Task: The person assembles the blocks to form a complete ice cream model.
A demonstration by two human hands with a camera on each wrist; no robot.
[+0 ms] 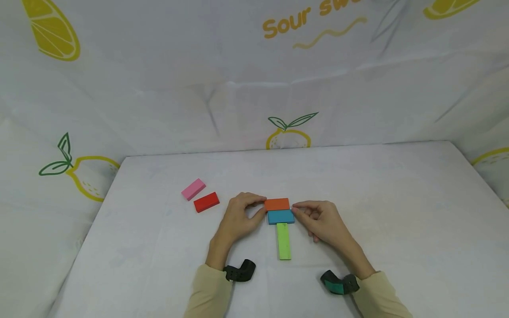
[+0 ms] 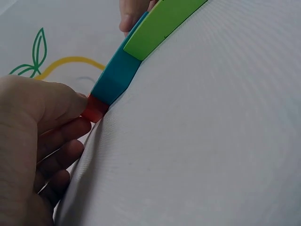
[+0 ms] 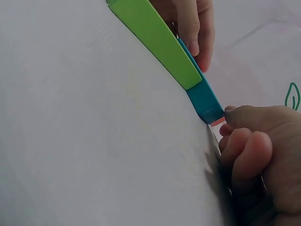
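Observation:
An orange block (image 1: 277, 204) lies against the far long side of a blue block (image 1: 280, 217). A light green block (image 1: 284, 241) runs toward the person from the blue block's near side, like a stem. My left hand (image 1: 240, 216) holds the orange block's left end between thumb and index finger. On the other side, my right hand (image 1: 324, 221) has its thumb tip at the blue block's right end and its index fingertip beside the orange block. The right wrist view shows that thumb touching the blue block (image 3: 205, 101), with the other fingers bent loosely.
Left of my left hand, a red block (image 1: 207, 202) and a pink block (image 1: 193, 189) lie at a slant on the white-covered table (image 1: 159, 247). Behind the table's far edge hangs a white cloth (image 1: 179, 110) with lemon prints.

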